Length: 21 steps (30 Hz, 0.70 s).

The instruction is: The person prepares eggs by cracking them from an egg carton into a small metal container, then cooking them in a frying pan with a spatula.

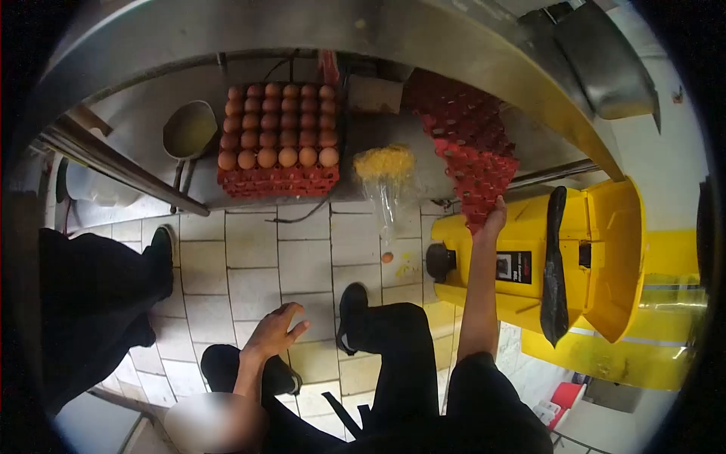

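Observation:
My right hand (491,219) grips the lower corner of a red egg tray (480,163), which hangs tilted at the right end of the steel shelf. My left hand (278,331) is held low above the tiled floor, fingers apart and nothing in it. Rows of brown eggs (280,121) fill the top of a stack of red egg trays (278,181) on the shelf. Between that stack and my right hand lies a clear plastic bag (384,163) of yellow shredded-looking food. One brown egg (387,257) rests on the floor, beside a yellow smear.
A saucepan (189,132) with yellowish contents stands left of the eggs. A yellow wheeled bin (605,257) lies close by my right arm, with a black strip across it. The steel counter edge (325,26) runs overhead. Another person's dark-clothed leg (98,295) is at left.

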Tool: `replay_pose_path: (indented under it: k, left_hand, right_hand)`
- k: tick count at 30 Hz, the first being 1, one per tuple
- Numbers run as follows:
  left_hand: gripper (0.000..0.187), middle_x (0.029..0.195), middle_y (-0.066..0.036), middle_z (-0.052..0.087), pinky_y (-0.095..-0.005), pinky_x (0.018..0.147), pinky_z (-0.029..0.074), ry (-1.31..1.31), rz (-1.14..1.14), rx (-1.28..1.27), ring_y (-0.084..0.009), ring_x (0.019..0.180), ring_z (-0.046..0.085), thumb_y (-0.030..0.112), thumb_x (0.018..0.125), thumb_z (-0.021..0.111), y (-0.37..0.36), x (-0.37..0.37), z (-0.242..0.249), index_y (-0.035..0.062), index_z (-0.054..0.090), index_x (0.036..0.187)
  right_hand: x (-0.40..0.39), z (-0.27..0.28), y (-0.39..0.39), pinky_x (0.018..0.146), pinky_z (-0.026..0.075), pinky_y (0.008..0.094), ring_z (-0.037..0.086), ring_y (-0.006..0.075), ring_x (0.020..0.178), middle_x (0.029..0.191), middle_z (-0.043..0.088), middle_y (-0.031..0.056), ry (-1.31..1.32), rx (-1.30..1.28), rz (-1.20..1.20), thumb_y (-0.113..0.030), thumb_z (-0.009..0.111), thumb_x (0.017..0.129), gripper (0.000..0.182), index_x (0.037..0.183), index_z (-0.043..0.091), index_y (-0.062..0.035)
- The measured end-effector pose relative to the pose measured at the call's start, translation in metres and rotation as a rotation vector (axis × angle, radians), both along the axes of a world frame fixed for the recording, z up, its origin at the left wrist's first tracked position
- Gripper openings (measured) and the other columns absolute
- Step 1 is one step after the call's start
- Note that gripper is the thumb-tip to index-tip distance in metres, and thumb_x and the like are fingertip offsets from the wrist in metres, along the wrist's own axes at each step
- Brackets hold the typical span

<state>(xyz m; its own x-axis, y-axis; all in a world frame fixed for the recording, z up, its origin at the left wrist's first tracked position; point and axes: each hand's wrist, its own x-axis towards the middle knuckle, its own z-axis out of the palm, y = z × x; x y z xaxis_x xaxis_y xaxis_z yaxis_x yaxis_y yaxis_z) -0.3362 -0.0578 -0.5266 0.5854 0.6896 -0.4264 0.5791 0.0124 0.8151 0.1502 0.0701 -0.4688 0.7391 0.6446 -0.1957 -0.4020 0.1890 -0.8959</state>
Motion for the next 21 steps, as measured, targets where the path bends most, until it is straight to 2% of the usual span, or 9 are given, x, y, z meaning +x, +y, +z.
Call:
replay_pose_path:
  k: [2, 5, 7, 12, 15, 16, 17, 19, 21]
  left_hand:
    - [0.048, 0.116, -0.019, 0.059, -0.0412, 0.089, 0.046, 0.149, -0.143, -0.129, -0.035, 0.108, 0.057, 0.043, 0.089, 0.057, 0.016, -0.004, -0.017, 0.0044, 0.05, 0.117]
    - [0.05, 0.117, -0.02, 0.058, -0.0419, 0.09, 0.045, 0.151, -0.214, 0.031, -0.0354, 0.108, 0.057, 0.043, 0.088, 0.058, 0.031, -0.008, -0.041, 0.0034, 0.05, 0.117]
    - [0.051, 0.117, -0.021, 0.058, -0.0421, 0.091, 0.045, 0.193, -0.187, -0.007, -0.0351, 0.108, 0.056, 0.045, 0.088, 0.057, 0.045, -0.004, -0.041, 0.0032, 0.051, 0.116]
    - [0.05, 0.099, -0.019, 0.064, -0.0434, 0.079, 0.048, -0.018, -0.12, 0.006, -0.0359, 0.093, 0.062, 0.049, 0.088, 0.056, 0.072, -0.008, -0.072, 0.004, 0.052, 0.11]
    - [0.043, 0.086, -0.017, 0.065, -0.0413, 0.072, 0.05, 0.279, -0.168, 0.04, -0.0341, 0.083, 0.064, 0.044, 0.088, 0.059, 0.084, -0.006, -0.098, 0.0062, 0.053, 0.108]
    - [0.034, 0.081, -0.015, 0.064, -0.0375, 0.071, 0.05, 0.293, -0.152, -0.034, -0.0265, 0.078, 0.064, 0.038, 0.089, 0.06, 0.09, -0.008, -0.088, 0.0066, 0.056, 0.103]
    - [0.034, 0.081, -0.015, 0.064, -0.0375, 0.071, 0.05, 0.295, -0.154, -0.053, -0.0265, 0.078, 0.064, 0.038, 0.089, 0.06, 0.091, -0.011, -0.087, 0.0066, 0.056, 0.103]
    - [0.027, 0.078, -0.012, 0.063, -0.0342, 0.071, 0.048, -0.065, 0.029, 0.063, -0.0197, 0.077, 0.061, 0.03, 0.09, 0.06, 0.108, -0.015, -0.087, 0.0041, 0.06, 0.097]
    - [0.023, 0.078, -0.009, 0.063, -0.0307, 0.075, 0.047, -0.309, 0.527, 0.477, -0.0155, 0.079, 0.059, 0.024, 0.091, 0.059, 0.124, -0.014, -0.058, 0.0015, 0.062, 0.092]
  right_hand:
    - [0.02, -0.018, 0.007, 0.076, 0.056, 0.0453, 0.063, 0.0336, 0.094, 0.118, 0.057, 0.0159, 0.008, -0.065, 0.0, -0.022, 0.033, 0.098, 0.037, 0.124, 0.047, -0.0008]
    - [0.056, -0.05, 0.023, 0.074, 0.056, 0.0427, 0.064, 0.0326, 0.091, 0.118, 0.058, 0.0154, -0.192, -0.06, 0.0, -0.024, 0.034, 0.098, 0.036, 0.123, 0.047, -0.0012]
    - [0.066, -0.048, 0.033, 0.087, 0.049, 0.0445, 0.056, 0.0301, 0.108, 0.128, 0.05, 0.0176, -0.255, -0.102, -0.056, -0.027, 0.047, 0.094, 0.041, 0.127, 0.047, -0.0021]
    - [0.115, 0.052, 0.143, 0.084, 0.05, 0.0467, 0.055, 0.03, 0.109, 0.125, 0.053, 0.0153, -0.134, 0.152, 0.283, -0.036, 0.04, 0.097, 0.046, 0.128, 0.044, -0.0021]
    - [0.158, 0.091, 0.199, 0.082, 0.049, 0.0432, 0.057, 0.0268, 0.106, 0.123, 0.055, 0.013, -0.292, 0.099, 0.096, -0.041, 0.041, 0.096, 0.049, 0.13, 0.043, -0.0054]
    - [0.166, 0.085, 0.202, 0.082, 0.049, 0.042, 0.057, 0.0257, 0.104, 0.122, 0.055, 0.0122, -0.363, 0.015, -0.004, -0.043, 0.041, 0.096, 0.05, 0.13, 0.043, -0.0065]
    - [0.168, 0.067, 0.202, 0.081, 0.049, 0.0408, 0.058, 0.0247, 0.103, 0.121, 0.056, 0.0114, -0.45, -0.119, -0.102, -0.044, 0.041, 0.096, 0.051, 0.131, 0.043, -0.0076]
    - [0.142, 0.019, 0.187, 0.08, 0.049, 0.0385, 0.058, 0.0225, 0.1, 0.119, 0.057, 0.0098, -0.547, -0.226, -0.025, -0.048, 0.042, 0.095, 0.053, 0.132, 0.042, -0.0098]
    - [0.089, -0.027, 0.18, 0.078, 0.049, 0.0353, 0.061, 0.0201, 0.095, 0.114, 0.06, 0.0088, -0.635, -0.255, 0.234, -0.045, 0.041, 0.096, 0.049, 0.128, 0.047, -0.0097]
